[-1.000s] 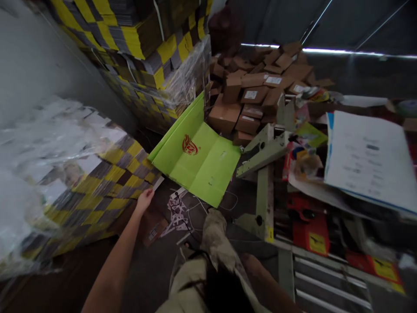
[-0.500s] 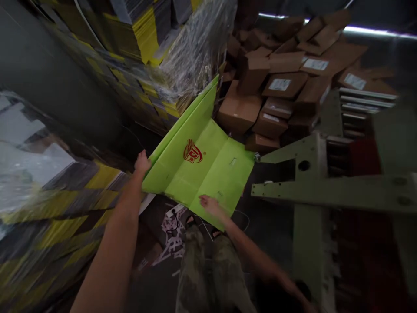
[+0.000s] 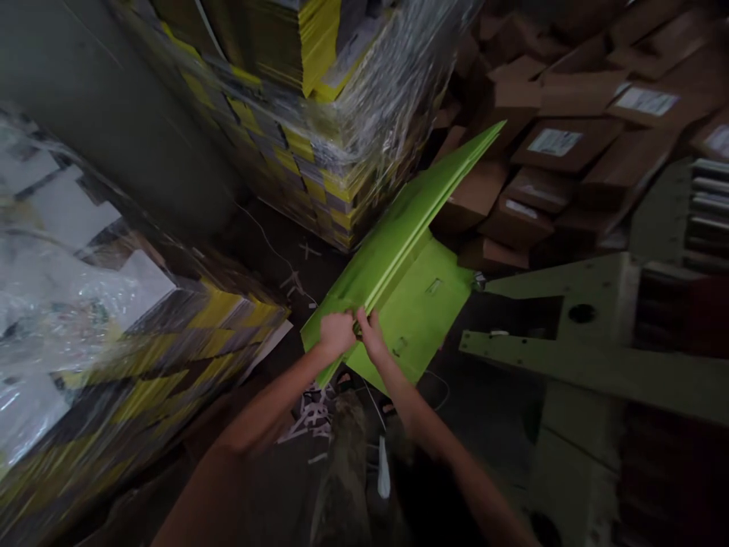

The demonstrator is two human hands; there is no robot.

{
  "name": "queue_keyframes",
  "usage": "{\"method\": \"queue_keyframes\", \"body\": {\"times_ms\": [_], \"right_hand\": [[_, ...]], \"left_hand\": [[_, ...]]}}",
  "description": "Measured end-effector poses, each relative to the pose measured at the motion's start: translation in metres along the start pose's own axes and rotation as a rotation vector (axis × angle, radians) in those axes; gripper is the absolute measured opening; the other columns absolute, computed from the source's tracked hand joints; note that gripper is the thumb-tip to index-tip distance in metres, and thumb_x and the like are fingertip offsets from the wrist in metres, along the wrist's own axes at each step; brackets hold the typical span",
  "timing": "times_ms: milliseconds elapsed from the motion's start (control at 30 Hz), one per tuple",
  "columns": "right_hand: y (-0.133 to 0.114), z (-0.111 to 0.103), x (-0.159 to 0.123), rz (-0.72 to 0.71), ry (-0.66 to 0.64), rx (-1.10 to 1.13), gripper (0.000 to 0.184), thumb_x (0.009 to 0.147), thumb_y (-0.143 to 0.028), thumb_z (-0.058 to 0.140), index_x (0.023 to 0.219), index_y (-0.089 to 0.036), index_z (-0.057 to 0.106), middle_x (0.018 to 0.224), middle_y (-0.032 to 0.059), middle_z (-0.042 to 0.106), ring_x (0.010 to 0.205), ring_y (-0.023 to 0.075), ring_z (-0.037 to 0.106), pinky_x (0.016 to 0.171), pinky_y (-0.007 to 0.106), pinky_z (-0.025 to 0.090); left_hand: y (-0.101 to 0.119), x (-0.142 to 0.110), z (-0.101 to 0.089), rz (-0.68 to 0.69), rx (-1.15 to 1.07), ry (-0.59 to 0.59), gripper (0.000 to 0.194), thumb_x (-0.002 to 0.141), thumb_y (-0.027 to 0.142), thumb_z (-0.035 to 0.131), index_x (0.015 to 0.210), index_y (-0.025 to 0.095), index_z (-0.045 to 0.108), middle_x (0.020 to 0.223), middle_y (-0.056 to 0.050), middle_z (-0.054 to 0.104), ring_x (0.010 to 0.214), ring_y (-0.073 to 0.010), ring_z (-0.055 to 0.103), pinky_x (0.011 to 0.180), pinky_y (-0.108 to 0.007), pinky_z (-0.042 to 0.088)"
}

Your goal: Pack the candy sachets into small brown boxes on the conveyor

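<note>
A large lime-green flat carton sheet (image 3: 424, 292) stands tilted in front of me, its left panel folded up over the rest. My left hand (image 3: 336, 333) grips the near edge of the folded panel with curled fingers. My right hand (image 3: 371, 334) sits right beside it, fingers pinched on the same green edge. Both hands touch each other at the sheet's lower left corner. My knee in beige trousers (image 3: 345, 463) shows below them.
Wrapped pallets of yellow-and-grey flat cartons rise at the left (image 3: 130, 349) and at the back (image 3: 319, 114). A heap of brown labelled boxes (image 3: 558, 144) lies at the upper right. A pale green metal machine frame (image 3: 575, 334) stands to the right. Paper scraps (image 3: 310, 414) litter the floor.
The green sheet lay open with its red logo showing; now its left panel is folded over and the logo is hidden. Both hands came together on its near edge. The view swung left and down.
</note>
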State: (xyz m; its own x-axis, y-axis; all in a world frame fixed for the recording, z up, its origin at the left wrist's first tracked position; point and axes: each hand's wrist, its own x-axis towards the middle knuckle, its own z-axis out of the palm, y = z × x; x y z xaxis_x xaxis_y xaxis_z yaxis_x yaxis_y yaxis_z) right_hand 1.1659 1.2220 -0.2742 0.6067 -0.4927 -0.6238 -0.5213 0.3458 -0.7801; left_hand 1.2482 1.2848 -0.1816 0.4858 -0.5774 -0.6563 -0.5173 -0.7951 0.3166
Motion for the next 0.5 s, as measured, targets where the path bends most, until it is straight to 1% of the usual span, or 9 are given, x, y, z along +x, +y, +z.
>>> {"method": "queue_keyframes", "body": {"times_ms": [100, 200, 267, 333, 400, 433, 500], "right_hand": [[-0.014, -0.018, -0.038, 0.035, 0.04, 0.034, 0.096, 0.073, -0.086, 0.044, 0.143, -0.022, 0.034, 0.133, 0.0119, 0.056, 0.105, 0.022, 0.062, 0.071, 0.029, 0.058], [-0.041, -0.033, -0.067, 0.026, 0.07, 0.066, 0.092, 0.074, -0.082, 0.045, 0.145, -0.023, 0.034, 0.135, 0.011, 0.055, 0.106, 0.0214, 0.062, 0.068, 0.025, 0.056], [-0.064, -0.049, -0.077, 0.004, 0.086, -0.016, 0.081, 0.081, -0.074, 0.043, 0.143, -0.023, 0.039, 0.132, 0.0102, 0.058, 0.105, 0.0206, 0.062, 0.069, 0.025, 0.055], [-0.087, -0.074, -0.081, 0.006, 0.116, -0.184, 0.065, 0.09, -0.062, 0.038, 0.139, -0.02, 0.046, 0.122, 0.0099, 0.063, 0.097, 0.0195, 0.063, 0.069, 0.025, 0.054], [-0.105, -0.104, -0.081, 0.042, 0.163, -0.348, 0.051, 0.094, -0.048, 0.039, 0.129, -0.014, 0.055, 0.107, 0.0103, 0.067, 0.087, 0.0194, 0.063, 0.068, 0.027, 0.053], [-0.111, -0.119, -0.08, 0.067, 0.189, -0.396, 0.045, 0.093, -0.042, 0.044, 0.122, -0.012, 0.059, 0.1, 0.0107, 0.068, 0.084, 0.0196, 0.063, 0.069, 0.028, 0.052], [-0.116, -0.147, -0.08, 0.114, 0.243, -0.468, 0.032, 0.09, -0.033, 0.054, 0.108, -0.008, 0.064, 0.092, 0.0119, 0.068, 0.082, 0.02, 0.063, 0.072, 0.03, 0.052]], "left_hand": [[0.015, -0.039, -0.024, 0.064, 0.051, 0.003, 0.033, 0.088, 0.015, 0.047, 0.115, 0.005, 0.064, 0.101, -0.027, 0.07, 0.102, -0.0372, 0.069, 0.083, -0.042, 0.052], [0.028, -0.08, -0.045, 0.099, 0.079, -0.01, 0.032, 0.086, 0.014, 0.048, 0.113, 0.008, 0.065, 0.097, -0.024, 0.071, 0.098, -0.0357, 0.071, 0.08, -0.04, 0.052], [0.036, -0.106, -0.056, 0.115, 0.071, -0.014, 0.033, 0.085, 0.014, 0.049, 0.112, 0.01, 0.066, 0.095, -0.023, 0.071, 0.096, -0.0347, 0.071, 0.079, -0.039, 0.051], [0.04, -0.128, -0.069, 0.133, 0.079, -0.022, 0.032, 0.084, 0.016, 0.05, 0.111, 0.013, 0.067, 0.095, -0.021, 0.072, 0.094, -0.0331, 0.071, 0.078, -0.037, 0.05], [0.035, -0.147, -0.091, 0.107, 0.107, -0.023, 0.034, 0.083, 0.016, 0.051, 0.111, 0.014, 0.069, 0.096, -0.018, 0.073, 0.092, -0.0308, 0.071, 0.078, -0.034, 0.05], [0.029, -0.155, -0.107, 0.076, 0.122, -0.013, 0.035, 0.082, 0.016, 0.051, 0.112, 0.015, 0.07, 0.097, -0.016, 0.074, 0.092, -0.0297, 0.071, 0.078, -0.033, 0.049], [0.009, -0.17, -0.143, 0.008, 0.129, 0.05, 0.036, 0.08, 0.016, 0.054, 0.111, 0.018, 0.071, 0.099, -0.011, 0.075, 0.093, -0.0281, 0.07, 0.078, -0.031, 0.048]]}}
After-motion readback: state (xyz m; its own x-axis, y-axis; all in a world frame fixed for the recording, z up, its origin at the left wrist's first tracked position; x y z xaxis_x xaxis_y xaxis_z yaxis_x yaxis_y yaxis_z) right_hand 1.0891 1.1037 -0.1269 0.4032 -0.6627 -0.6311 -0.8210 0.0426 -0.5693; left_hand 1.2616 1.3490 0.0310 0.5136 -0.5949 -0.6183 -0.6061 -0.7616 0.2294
